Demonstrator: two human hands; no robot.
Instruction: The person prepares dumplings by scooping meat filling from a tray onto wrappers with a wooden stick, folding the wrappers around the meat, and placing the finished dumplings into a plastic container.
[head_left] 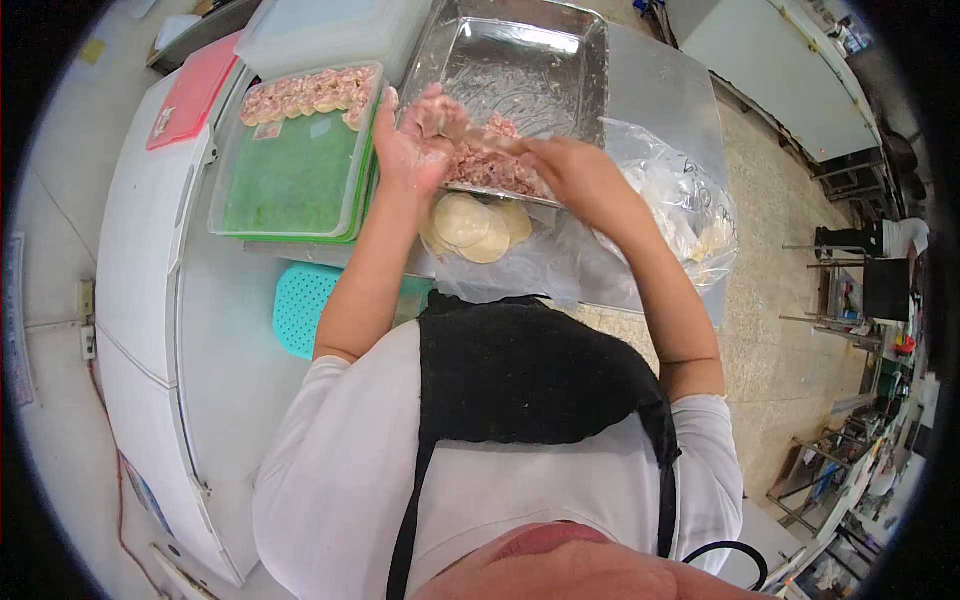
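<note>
My left hand (415,150) is turned palm up and cupped over the near left corner of a metal tray (592,70), with a dumpling wrapper topped with pink minced meat (438,118) in it. My right hand (585,180) is closed round a thin spatula (500,145), whose far end reaches to the left palm. Below the hands, a heap of minced meat (490,172) lies in the tray's near end. Round pale dumpling wrappers (475,228) are stacked on plastic in front of the tray.
To the left, a clear plastic box (285,190) with a green base holds rows of open-topped dumplings (310,95). Clear lids (325,40) are stacked behind it. A plastic bag (670,200) lies at right. A turquoise perforated basket (303,310) sits lower left, beside a white freezer (150,230).
</note>
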